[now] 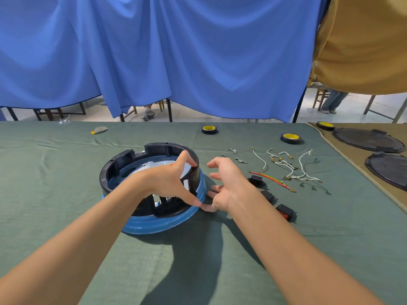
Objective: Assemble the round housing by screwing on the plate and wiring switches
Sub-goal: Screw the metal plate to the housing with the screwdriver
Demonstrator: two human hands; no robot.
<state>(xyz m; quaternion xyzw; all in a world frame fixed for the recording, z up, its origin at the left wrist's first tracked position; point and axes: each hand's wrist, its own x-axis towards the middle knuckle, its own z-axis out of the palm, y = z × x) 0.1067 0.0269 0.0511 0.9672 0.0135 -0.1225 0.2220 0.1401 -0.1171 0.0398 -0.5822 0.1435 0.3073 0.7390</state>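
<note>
The round housing (123, 159) sits open side up on the green cloth (66, 194), with the shiny plate (152, 165) lying inside. The left hand (169, 179) grips its wall at 3 o'clock, fingers over the rim and thumb on the blue ring (154, 225), likely to stop it sliding. Just beside it, the right hand (226, 183) is spread and holds nothing. The switches (285, 212) wait at 4 o'clock and the wires (293, 168) at 2 o'clock, easy to grab.

left hand (169, 179): fingers spread, gripping | right hand (224, 183): fingers loosely curled
</note>
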